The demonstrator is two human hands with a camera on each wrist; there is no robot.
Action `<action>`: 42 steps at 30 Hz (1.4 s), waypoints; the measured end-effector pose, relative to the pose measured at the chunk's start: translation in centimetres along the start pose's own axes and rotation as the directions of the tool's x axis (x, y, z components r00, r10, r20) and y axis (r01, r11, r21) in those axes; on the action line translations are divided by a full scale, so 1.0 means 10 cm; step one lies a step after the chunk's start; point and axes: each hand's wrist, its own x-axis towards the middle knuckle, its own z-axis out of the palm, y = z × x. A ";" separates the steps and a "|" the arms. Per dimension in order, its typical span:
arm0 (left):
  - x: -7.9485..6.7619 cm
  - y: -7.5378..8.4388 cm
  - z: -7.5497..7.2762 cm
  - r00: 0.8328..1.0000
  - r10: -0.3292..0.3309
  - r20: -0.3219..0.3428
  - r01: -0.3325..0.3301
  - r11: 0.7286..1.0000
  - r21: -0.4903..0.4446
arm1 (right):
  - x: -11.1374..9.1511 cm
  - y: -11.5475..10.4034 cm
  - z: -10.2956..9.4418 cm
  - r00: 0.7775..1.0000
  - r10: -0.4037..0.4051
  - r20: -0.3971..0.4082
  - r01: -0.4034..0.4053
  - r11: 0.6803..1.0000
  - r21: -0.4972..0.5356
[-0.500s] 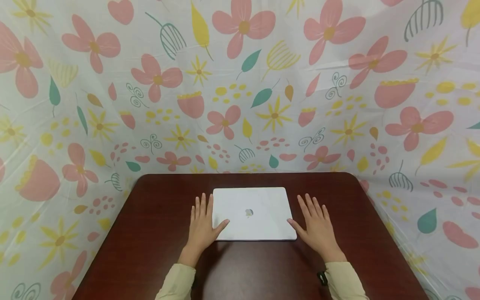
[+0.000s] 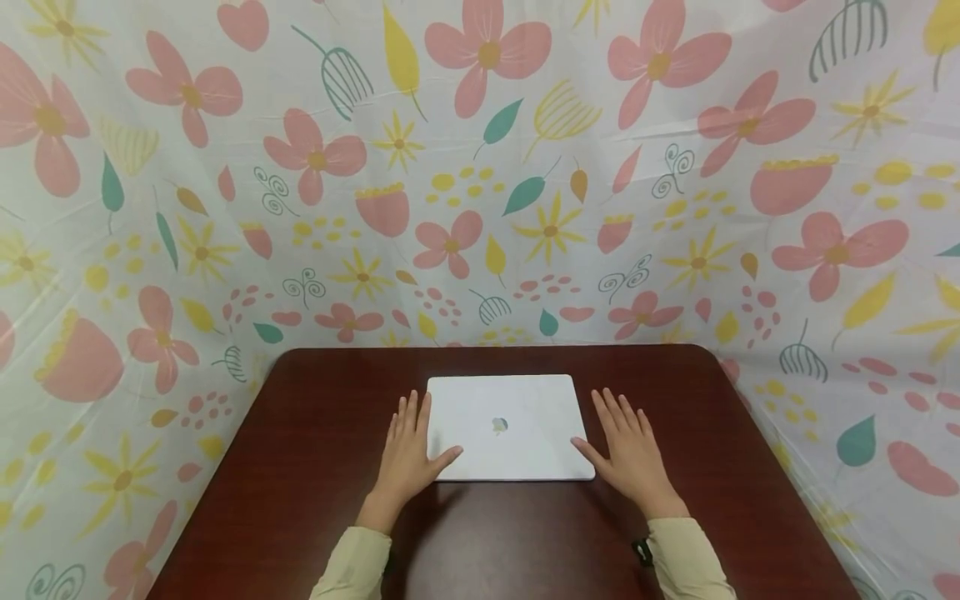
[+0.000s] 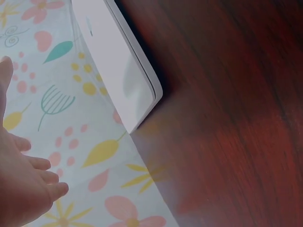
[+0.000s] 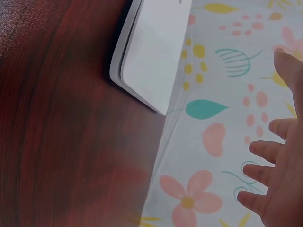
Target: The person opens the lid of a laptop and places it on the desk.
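A closed silver laptop (image 2: pixel 510 408) with an apple logo on its lid lies flat on the dark wooden table. My left hand (image 2: pixel 405 454) is spread at its left side, fingers straight and pointing away, the thumb overlapping the lid's edge in the head view. On the other side my right hand (image 2: pixel 628 454) mirrors it, its thumb over the right edge. Both wrist views show the hands raised apart from the laptop, the left hand (image 3: pixel 23 184) and the right hand (image 4: pixel 277 161) with nothing held. The laptop's near corners (image 3: pixel 137 109) show in the wrist views.
The reddish-brown table (image 2: pixel 300 467) has rounded far corners. A white cloth (image 2: pixel 480 192) printed with pink flowers and leaves hangs behind it and along both sides. A dark band (image 2: pixel 642 552) circles the right wrist by the sleeve.
Both hands have shifted slightly inward, the thumbs reaching a little further over the laptop in the head view. The laptop stays in place on the table.
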 end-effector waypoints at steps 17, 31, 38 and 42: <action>-0.01 -0.05 0.08 1.000 0.014 0.026 -0.014 0.999 -0.031 | 0.00 -0.02 0.14 0.999 0.018 0.051 -0.021 0.998 0.055; -0.02 -0.10 0.11 0.998 -0.005 0.057 0.005 1.000 -0.012 | -0.01 -0.02 0.29 0.997 0.023 0.078 -0.029 0.997 0.075; -0.02 -0.12 0.16 0.996 -0.028 0.081 0.029 1.000 -0.010 | -0.02 -0.01 0.35 0.992 0.043 0.116 -0.053 0.995 0.080; -0.01 -0.13 0.17 0.996 -0.032 0.081 0.033 0.999 -0.006 | -0.02 0.01 0.38 0.991 0.045 0.124 -0.056 0.994 0.091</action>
